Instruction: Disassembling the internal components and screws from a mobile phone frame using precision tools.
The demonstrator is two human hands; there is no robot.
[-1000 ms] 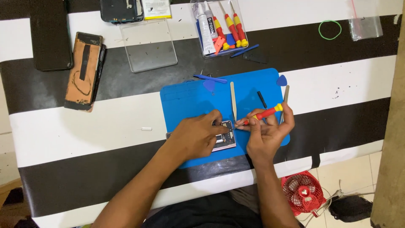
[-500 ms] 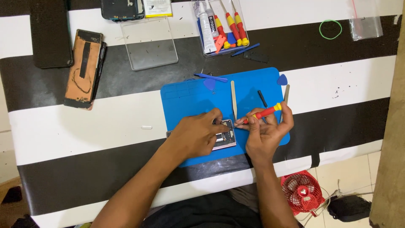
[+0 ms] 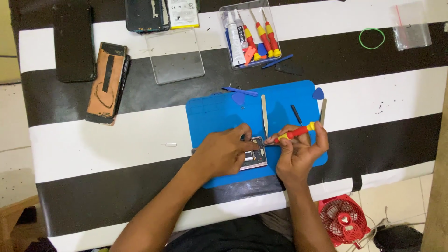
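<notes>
An opened phone body (image 3: pixel 255 154) lies on the blue work mat (image 3: pixel 210 116) near its front edge. My left hand (image 3: pixel 224 150) rests on top of it and pins it down, hiding most of it. My right hand (image 3: pixel 297 154) grips a red and yellow screwdriver (image 3: pixel 295 133), whose tip touches the phone's upper right corner. Metal tweezers (image 3: pixel 264 115), a black spudger (image 3: pixel 297 114), a metal pry tool (image 3: pixel 323 111) and blue picks (image 3: pixel 238 98) lie on the mat behind my hands.
The table has a black and white striped cover. A clear box (image 3: pixel 252 35) of screwdrivers and glue stands at the back, beside a clear lid (image 3: pixel 175 56). A phone back with an orange inside (image 3: pixel 106 81) lies left. A red fan (image 3: pixel 344 219) sits on the floor.
Both hands stay on the phone and screwdriver; only tiny shifts of the fingers show.
</notes>
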